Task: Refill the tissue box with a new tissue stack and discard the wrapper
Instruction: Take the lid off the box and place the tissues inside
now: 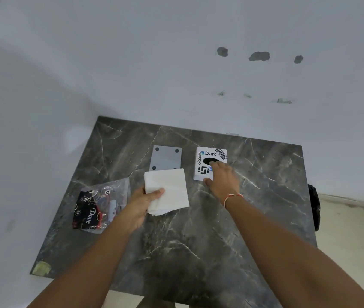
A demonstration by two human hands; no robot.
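Note:
A white tissue stack [167, 187] lies on the dark marble table [199, 241], and my left hand [141, 205] grips its near left corner, thumb on top. To its right sits the white tissue box [207, 156] with stickers and a black oval opening on top. My right hand [221, 180] rests on the box's near right part, fingers over the top and thumb at the front edge. A crumpled clear wrapper [101, 205] printed "Dove" lies on the table left of my left hand. A grey plate [165, 157] with black dots at its corners lies behind the stack.
A white wall stands right behind and left of the table. A black bag [314, 205] hangs off the table's right edge over a tiled floor. A patch of tape [41, 267] marks the near left corner.

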